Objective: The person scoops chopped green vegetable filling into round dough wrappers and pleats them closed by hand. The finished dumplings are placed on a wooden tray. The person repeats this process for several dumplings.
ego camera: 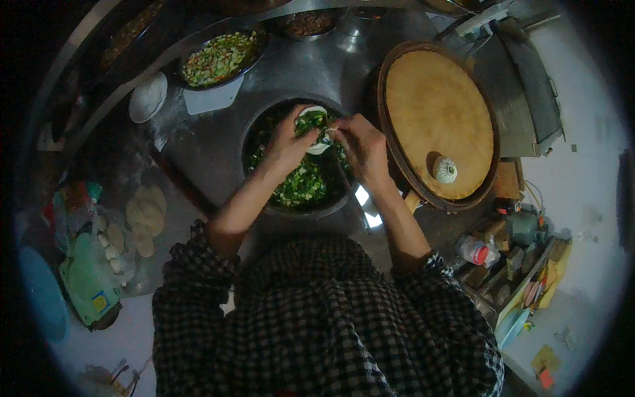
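My left hand (288, 144) cradles a round dough wrapper (319, 148) heaped with chopped green filling (311, 122). At the wrapper's right edge, the fingertips of my right hand (364, 144) pinch the dough. Both hands are above a large round basin (246, 144) holding more of the green filling (302, 186). To the right, one pleated bun (445, 169) sits near the front of a round steamer (496, 134) lined with a tan cloth or mat (439, 109).
A bowl of diced vegetable filling (218, 58) and a bowl of brown filling (310, 22) stand at the back. Flour (149, 98) fills a dish at left, near dough pieces (145, 213) on the metal worktop (198, 141). A plastic jar (474, 250) lies among clutter at right.
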